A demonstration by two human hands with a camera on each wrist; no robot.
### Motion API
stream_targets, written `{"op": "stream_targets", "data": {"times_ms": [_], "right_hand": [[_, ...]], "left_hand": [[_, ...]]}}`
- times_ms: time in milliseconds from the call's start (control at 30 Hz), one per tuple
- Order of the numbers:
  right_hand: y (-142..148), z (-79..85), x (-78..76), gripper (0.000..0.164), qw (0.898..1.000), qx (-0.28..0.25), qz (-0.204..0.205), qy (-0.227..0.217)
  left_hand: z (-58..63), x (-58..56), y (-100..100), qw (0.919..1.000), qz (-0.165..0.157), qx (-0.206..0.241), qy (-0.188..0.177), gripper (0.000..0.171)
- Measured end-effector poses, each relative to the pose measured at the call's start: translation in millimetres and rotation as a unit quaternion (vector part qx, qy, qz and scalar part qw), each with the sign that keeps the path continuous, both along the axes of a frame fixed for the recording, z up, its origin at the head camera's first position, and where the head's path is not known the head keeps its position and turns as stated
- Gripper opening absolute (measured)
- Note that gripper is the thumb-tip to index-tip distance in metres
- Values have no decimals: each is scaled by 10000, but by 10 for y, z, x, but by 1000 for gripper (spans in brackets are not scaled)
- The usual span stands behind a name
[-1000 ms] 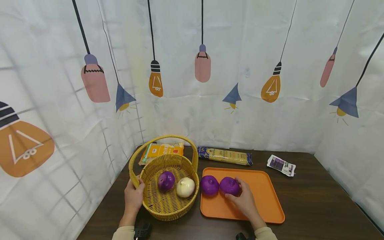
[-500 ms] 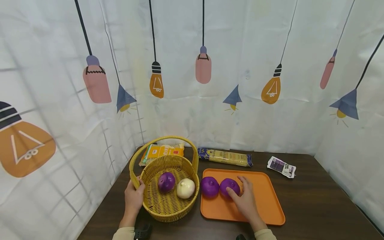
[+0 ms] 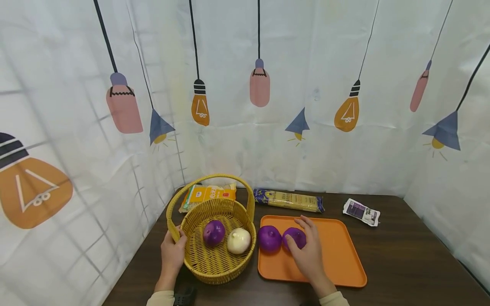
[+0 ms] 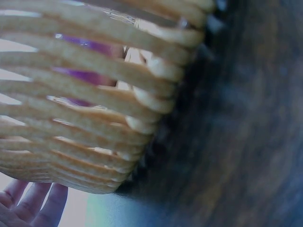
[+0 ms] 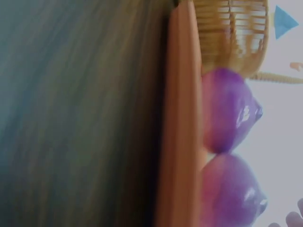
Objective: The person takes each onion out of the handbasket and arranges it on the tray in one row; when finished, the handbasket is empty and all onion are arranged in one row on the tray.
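My left hand [image 3: 173, 251] holds the yellow wicker basket [image 3: 217, 278] at its left side, by the foot of the handle. Several of its fingers [image 4: 51, 206] show beyond the weave in the left wrist view. Inside the basket lie a purple onion [image 3: 214, 233] and a white onion [image 3: 239, 241]. Two more purple onions, one on the left [image 3: 269, 239] and one on the right [image 3: 297, 239], sit side by side on an orange tray [image 3: 340, 255]. Over the right one my right hand [image 3: 309, 251] is spread, thumb and fingers apart; contact is unclear.
Behind the basket lies an orange-and-clear food packet [image 3: 210, 193]. A long blue-and-yellow packet [image 3: 289, 200] lies along the back of the dark table [image 3: 405, 250]. At the back right is a small white-and-purple pouch [image 3: 361, 212]. Printed curtains [image 3: 237, 148] surround the table.
The fingers of my right hand have loosened from the right purple onion and drawn slightly back and up. My left hand and the basket stay where they were.
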State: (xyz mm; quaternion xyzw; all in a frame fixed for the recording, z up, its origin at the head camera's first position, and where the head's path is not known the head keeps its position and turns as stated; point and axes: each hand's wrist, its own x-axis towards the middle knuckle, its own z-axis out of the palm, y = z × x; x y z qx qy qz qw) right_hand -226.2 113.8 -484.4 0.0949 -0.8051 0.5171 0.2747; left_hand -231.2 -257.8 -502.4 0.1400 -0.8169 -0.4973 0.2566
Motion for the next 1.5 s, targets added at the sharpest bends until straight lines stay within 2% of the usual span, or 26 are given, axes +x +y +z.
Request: {"op": "stream_targets", "data": {"times_ms": [200,400,533,667,800,967,1167,1333,1500], "right_hand": [[-211,99,23,44,9978,-148,601,251],[-475,183,46,46,9868,-407,1558,-139],[-643,237,37,48,9775,-175,2052,-459],[-794,226,-10,46,9687,50,2411,-590],[-927,194,-59,45,9647,124,2561,-600],[-1069,199,-109,48,9654,330,2510,-628],[-1177,218,-196,55,9661,1064,2201,-832],[-1203,244,-257,63,9580,1648,2133,-977],[-1246,287,-279,65,9531,1751,2210,-1102]], "left_hand": [[4,4,8,10000,7,51,20,10],[-8,-12,7,10000,34,40,8,11],[-15,-20,7,10000,35,22,2,11],[-19,-23,11,10000,-3,72,33,9],[-22,-27,14,9999,-35,106,50,8],[-21,-29,16,9999,-40,110,55,8],[-27,-27,16,9999,-20,73,72,8],[-31,-29,18,10000,39,70,46,10],[-28,-24,14,9999,55,80,59,9]]}}
